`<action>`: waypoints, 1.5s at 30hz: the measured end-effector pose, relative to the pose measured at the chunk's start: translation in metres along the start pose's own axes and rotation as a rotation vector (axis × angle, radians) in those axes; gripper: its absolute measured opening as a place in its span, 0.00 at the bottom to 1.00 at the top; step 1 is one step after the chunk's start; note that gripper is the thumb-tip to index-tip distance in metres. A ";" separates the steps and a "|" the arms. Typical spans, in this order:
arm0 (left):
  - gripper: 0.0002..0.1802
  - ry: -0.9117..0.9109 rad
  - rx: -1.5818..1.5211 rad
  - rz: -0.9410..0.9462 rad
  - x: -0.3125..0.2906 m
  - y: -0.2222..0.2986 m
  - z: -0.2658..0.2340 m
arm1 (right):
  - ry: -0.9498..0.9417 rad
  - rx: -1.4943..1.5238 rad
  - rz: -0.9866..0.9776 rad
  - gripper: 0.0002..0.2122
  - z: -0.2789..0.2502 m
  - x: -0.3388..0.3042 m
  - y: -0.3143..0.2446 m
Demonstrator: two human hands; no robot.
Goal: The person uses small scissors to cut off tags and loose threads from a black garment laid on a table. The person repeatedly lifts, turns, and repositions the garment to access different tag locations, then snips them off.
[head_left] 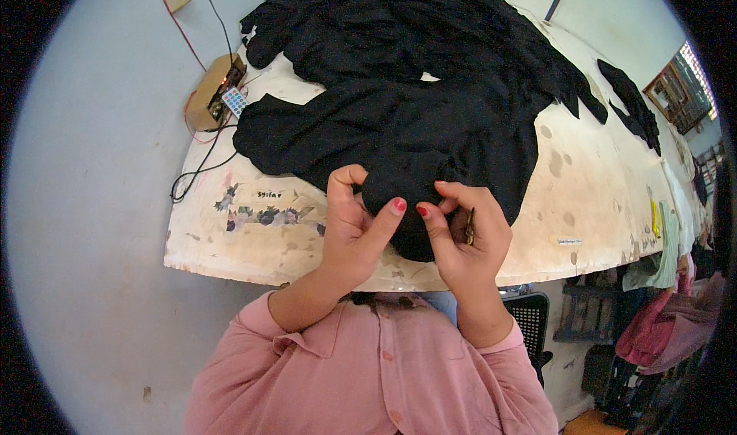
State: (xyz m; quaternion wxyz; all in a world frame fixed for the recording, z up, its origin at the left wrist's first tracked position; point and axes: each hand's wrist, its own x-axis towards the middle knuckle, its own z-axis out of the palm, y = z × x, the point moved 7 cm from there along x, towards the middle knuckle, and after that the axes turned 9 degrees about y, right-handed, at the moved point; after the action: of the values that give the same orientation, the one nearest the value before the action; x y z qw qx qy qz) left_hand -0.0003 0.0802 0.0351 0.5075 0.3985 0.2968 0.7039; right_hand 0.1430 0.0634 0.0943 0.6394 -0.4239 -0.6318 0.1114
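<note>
A black garment point(399, 128) lies bunched on the table, its near end drawn up between my hands at the front edge. On its left side, my left hand point(345, 239) grips the cloth between thumb and bent fingers. My right hand point(476, 235) pinches the same piece, with red-nailed thumb and forefinger close to the left thumb. A small brass-coloured tool point(470, 226), perhaps thread snips, is tucked in the right palm; the fingers hide most of it. Cloth folds cover whatever lies between the fingertips.
More black cloth point(368, 28) is heaped at the back of the pale, stained table point(583, 205). A brown box device point(215, 93) with wires and a small remote point(234, 102) sit at the left. Another black piece point(631, 105) lies far right. A black chair point(530, 320) stands below the table.
</note>
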 end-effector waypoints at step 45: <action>0.24 0.036 -0.648 -0.510 0.040 -0.002 -0.008 | -0.412 0.438 0.988 0.23 0.025 -0.047 0.075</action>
State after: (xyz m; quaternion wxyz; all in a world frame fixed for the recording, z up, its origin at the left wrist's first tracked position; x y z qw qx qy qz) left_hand -0.0126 0.1186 0.0399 0.7597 0.1191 0.1578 0.6195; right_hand 0.1415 0.0874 0.0057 0.4482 -0.4957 -0.4326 0.6052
